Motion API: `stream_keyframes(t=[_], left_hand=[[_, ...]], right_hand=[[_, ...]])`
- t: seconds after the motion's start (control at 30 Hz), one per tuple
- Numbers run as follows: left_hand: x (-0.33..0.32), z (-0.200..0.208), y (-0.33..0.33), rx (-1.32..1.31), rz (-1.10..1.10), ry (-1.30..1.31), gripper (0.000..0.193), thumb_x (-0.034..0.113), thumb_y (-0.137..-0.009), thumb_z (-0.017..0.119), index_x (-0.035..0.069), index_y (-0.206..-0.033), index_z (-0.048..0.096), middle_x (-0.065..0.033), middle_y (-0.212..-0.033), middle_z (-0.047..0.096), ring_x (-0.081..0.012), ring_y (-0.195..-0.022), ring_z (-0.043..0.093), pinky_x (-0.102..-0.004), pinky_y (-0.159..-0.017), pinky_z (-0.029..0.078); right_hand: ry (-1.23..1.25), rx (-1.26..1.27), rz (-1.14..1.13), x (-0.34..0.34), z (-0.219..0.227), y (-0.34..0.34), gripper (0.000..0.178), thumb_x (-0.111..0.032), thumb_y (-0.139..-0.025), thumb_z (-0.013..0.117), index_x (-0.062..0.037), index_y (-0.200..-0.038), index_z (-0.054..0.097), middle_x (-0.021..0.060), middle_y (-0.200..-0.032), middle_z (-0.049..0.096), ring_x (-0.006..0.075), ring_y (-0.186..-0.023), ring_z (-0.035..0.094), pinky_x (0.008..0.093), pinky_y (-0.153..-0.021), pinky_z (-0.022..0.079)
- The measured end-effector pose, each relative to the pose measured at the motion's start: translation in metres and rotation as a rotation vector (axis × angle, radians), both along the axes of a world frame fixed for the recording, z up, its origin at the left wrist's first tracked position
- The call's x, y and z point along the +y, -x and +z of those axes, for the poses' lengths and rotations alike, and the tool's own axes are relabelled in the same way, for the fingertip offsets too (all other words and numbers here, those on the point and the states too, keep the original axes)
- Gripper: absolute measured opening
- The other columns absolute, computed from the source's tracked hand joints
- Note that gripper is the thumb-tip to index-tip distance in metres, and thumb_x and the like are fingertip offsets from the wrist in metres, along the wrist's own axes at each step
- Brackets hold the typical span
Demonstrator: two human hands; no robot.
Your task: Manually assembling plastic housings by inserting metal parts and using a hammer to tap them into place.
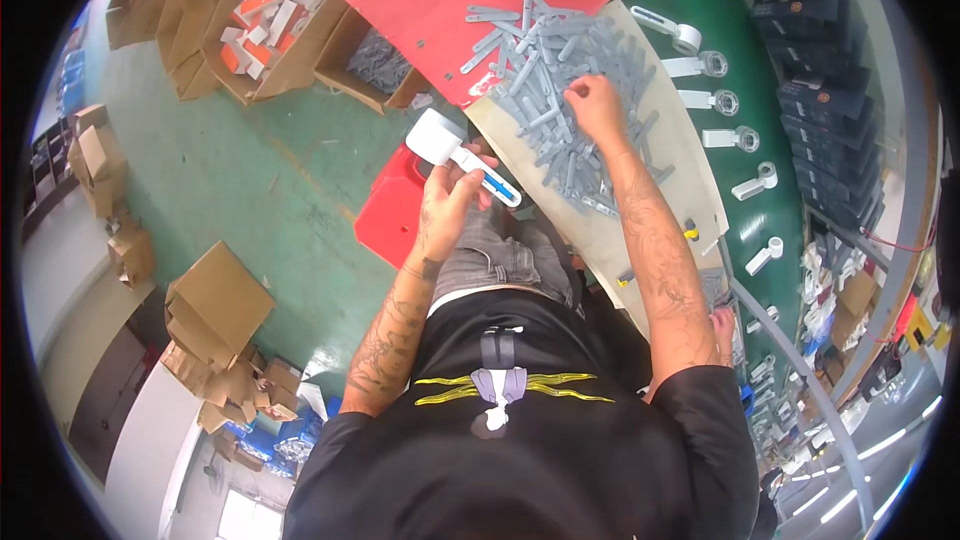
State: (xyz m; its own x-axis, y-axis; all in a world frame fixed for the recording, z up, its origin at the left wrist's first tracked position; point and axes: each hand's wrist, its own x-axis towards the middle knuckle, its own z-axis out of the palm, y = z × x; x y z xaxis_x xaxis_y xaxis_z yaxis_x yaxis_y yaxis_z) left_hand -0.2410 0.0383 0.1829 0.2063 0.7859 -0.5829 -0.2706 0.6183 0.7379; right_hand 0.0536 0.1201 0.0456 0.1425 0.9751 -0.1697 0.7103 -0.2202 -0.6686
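My left hand [450, 202] is closed round the handle of a white handheld device [436, 137]. The device has a chunky rounded head, and a blue strip shows in its slotted handle. My right hand [597, 108] reaches over a heap of grey plastic strips [545, 75] on the table. Its thumb and fingers are pinched together at the heap; whatever is between them is too small to make out. The strips are flat and narrow, lying in a loose tangle.
A red sheet [440, 0] covers the table's far part. Along a green belt [745, 210] on the right sit several white devices [722, 101]. Dark boxes [825, 105] are stacked beyond. Cartons [255, 35] and a red stool [388, 210] stand left. Another person's hand [722, 324] shows lower right.
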Motion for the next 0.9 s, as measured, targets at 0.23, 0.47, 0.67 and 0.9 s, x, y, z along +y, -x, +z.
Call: stream_keyframes(t=[0.23, 0.47, 0.67, 0.9], left_hand=[[-0.001, 0.001, -0.008, -0.116, 0.009, 0.020, 0.044, 0.010, -0.103, 0.054, -0.008, -0.142, 0.046, -0.0189, -0.126, 0.068, -0.0163, -0.081, 0.064, -0.0308, -0.076, 0.054], [-0.011, 0.034, -0.045, -0.209, -0.180, -0.060, 0.047, 0.010, -0.103, 0.055, -0.007, -0.145, 0.044, -0.0183, -0.129, 0.067, -0.0163, -0.085, 0.066, -0.0309, -0.078, 0.056], [-0.042, 0.068, -0.083, -0.157, -0.447, -0.155, 0.052, 0.011, -0.106, 0.057, -0.007, -0.151, 0.040, -0.0186, -0.134, 0.065, -0.0168, -0.093, 0.066, -0.0336, -0.089, 0.056], [-0.085, 0.074, -0.106, -0.176, -0.564, -0.185, 0.052, 0.009, -0.106, 0.058, -0.006, -0.152, 0.040, -0.0139, -0.130, 0.064, -0.0158, -0.097, 0.066, -0.0328, -0.092, 0.055]], right_hand=[[0.247, 1.223, -0.577, -0.022, 0.058, -0.025, 0.022, -0.016, -0.100, 0.069, 0.0024, -0.113, 0.069, 0.0158, -0.094, 0.076, 0.0249, -0.084, 0.075, 0.0317, -0.074, 0.057], [0.083, 0.684, -0.193, -0.126, 0.228, 0.026, 0.022, -0.009, -0.097, 0.071, -0.0014, -0.118, 0.069, 0.0161, -0.104, 0.077, 0.0245, -0.090, 0.074, 0.0326, -0.083, 0.058], [-0.285, 0.258, -0.204, -0.205, 0.252, 0.042, 0.021, -0.004, -0.091, 0.078, -0.0054, -0.111, 0.077, 0.0091, -0.096, 0.069, 0.0237, -0.082, 0.071, 0.0360, -0.074, 0.057], [-0.402, 0.102, -0.276, -0.258, 0.250, 0.035, 0.029, -0.002, -0.089, 0.079, -0.0076, -0.117, 0.078, 0.0078, -0.097, 0.066, 0.0236, -0.081, 0.069, 0.0363, -0.069, 0.056]])
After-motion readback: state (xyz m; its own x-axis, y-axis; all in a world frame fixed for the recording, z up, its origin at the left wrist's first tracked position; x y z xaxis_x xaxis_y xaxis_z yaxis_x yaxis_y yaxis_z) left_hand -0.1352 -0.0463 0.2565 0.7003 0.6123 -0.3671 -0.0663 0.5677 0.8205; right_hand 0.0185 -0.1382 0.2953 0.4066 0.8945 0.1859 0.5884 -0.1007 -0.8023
